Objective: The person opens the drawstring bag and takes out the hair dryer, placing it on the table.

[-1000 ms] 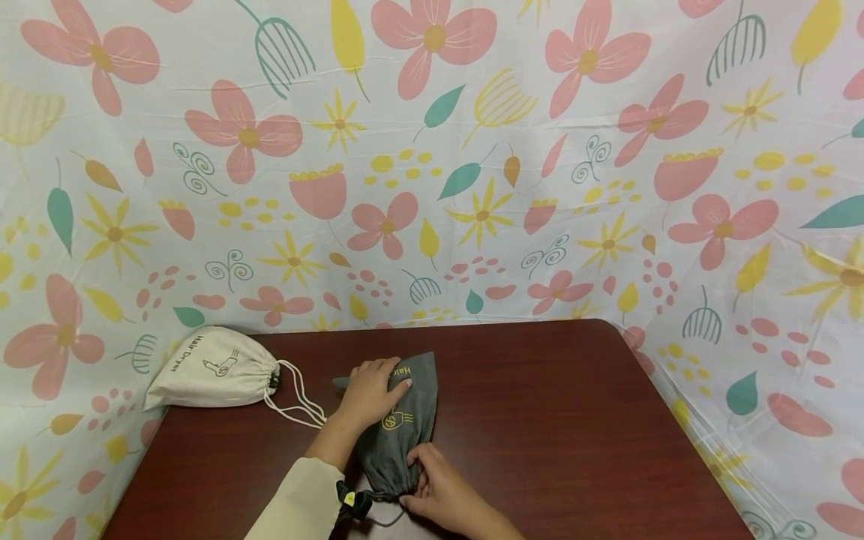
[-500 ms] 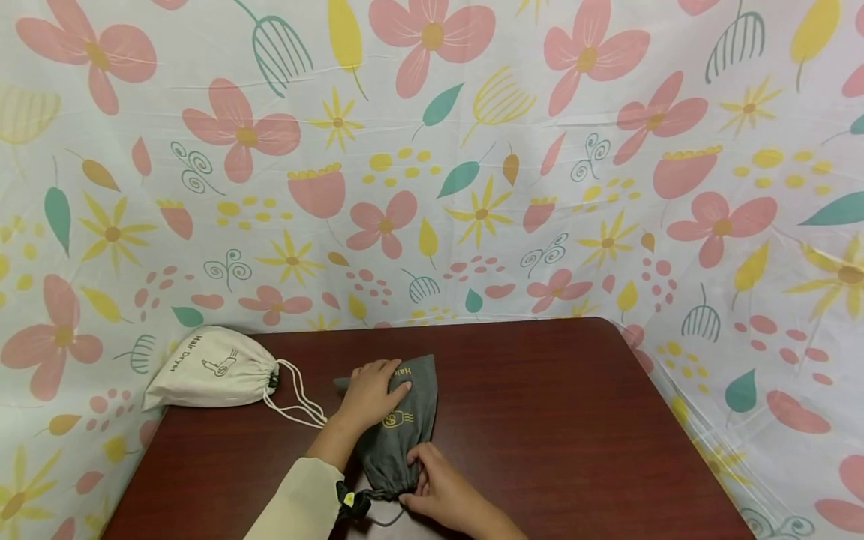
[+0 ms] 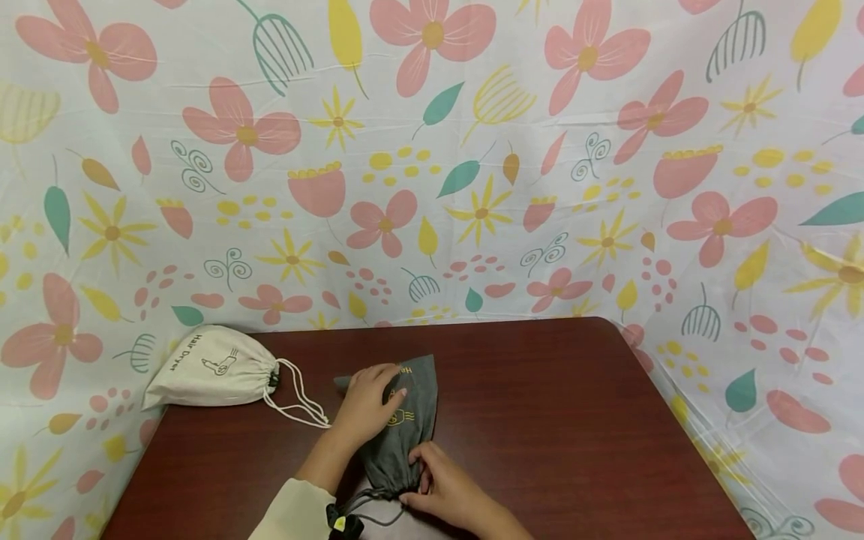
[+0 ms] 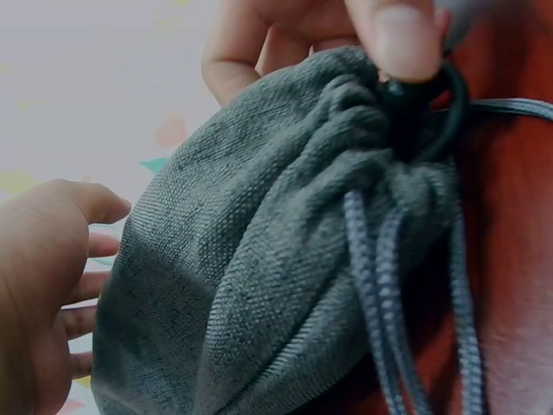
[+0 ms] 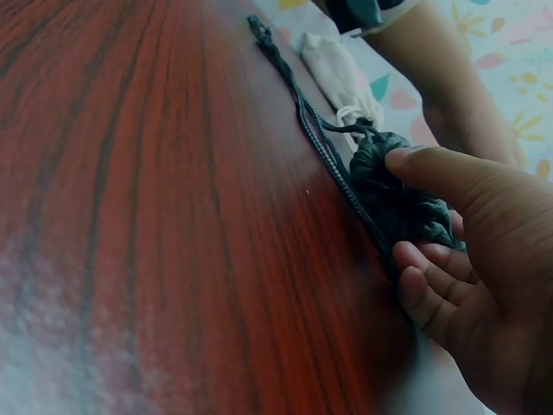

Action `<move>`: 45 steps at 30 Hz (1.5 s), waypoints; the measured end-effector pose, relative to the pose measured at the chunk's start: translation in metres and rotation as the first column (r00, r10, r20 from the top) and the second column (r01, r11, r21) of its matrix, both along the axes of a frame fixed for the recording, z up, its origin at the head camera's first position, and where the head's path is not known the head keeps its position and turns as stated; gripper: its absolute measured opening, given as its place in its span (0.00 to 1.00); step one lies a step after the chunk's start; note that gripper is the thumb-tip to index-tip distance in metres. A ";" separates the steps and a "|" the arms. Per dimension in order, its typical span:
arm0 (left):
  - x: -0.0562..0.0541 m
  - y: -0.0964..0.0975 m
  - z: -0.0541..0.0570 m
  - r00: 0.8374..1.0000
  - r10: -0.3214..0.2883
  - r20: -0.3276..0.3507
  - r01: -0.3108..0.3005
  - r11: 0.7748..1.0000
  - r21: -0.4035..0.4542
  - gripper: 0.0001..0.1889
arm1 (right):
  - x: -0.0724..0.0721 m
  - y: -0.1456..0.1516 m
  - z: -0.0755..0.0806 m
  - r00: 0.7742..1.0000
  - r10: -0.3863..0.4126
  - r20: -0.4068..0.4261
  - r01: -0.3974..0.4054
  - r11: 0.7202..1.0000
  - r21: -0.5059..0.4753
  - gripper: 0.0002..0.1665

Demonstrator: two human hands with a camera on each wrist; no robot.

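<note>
A dark grey drawstring bag point(image 3: 408, 450) lies on the table, printed in yellow with a hair dryer drawing and partly covered lettering. My right hand point(image 3: 445, 487) grips its gathered mouth at the near end. In the left wrist view, the right thumb point(image 4: 406, 43) presses at a dark opening ringed by cord. My left hand point(image 3: 367, 401) lies over the far part of the bag, fingers relaxed and thumb apart. Grey cords point(image 4: 367, 285) hang from the gathers, and in the right wrist view the cord ends in a knot point(image 5: 259, 30) on the table.
A cream drawstring bag point(image 3: 216, 367) marked "Hair Dryer" lies at the table's back left corner, its white cords point(image 3: 297, 397) trailing toward my left forearm. The red-brown wooden table point(image 3: 574, 420) meets a flower-printed cloth point(image 3: 432, 187) behind and at the sides.
My left hand and forearm have shifted slightly toward me and left, uncovering more of the grey bag's cord. The right hand has stayed at the bag's mouth.
</note>
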State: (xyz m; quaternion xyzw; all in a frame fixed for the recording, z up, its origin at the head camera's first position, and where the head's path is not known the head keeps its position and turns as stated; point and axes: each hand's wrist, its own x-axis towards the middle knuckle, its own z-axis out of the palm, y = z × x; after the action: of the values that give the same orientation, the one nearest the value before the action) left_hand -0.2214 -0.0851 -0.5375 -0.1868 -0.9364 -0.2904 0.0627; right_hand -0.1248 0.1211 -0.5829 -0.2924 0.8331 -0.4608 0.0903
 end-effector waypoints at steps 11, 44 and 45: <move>0.027 -0.010 -0.003 0.995 0.040 -0.089 -0.036 0.999 0.040 0.27 | -0.001 0.007 0.003 0.996 -0.042 -0.074 0.048 0.995 0.087 0.29; 0.081 -0.033 -0.030 0.976 0.151 0.157 -0.166 0.982 0.091 0.41 | -0.006 0.016 0.003 0.982 -0.156 -0.108 0.175 0.964 0.200 0.61; 0.082 -0.033 -0.030 0.973 0.149 0.175 -0.167 0.982 0.091 0.42 | -0.007 0.016 0.003 0.983 -0.152 -0.105 0.171 0.963 0.207 0.61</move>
State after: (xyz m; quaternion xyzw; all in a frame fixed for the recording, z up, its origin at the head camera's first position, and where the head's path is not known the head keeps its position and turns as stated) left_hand -0.1396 -0.1184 -0.5672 -0.0830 -0.9337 -0.3478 0.0165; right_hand -0.1314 0.1369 -0.5796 -0.2320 0.9023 -0.3603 0.0468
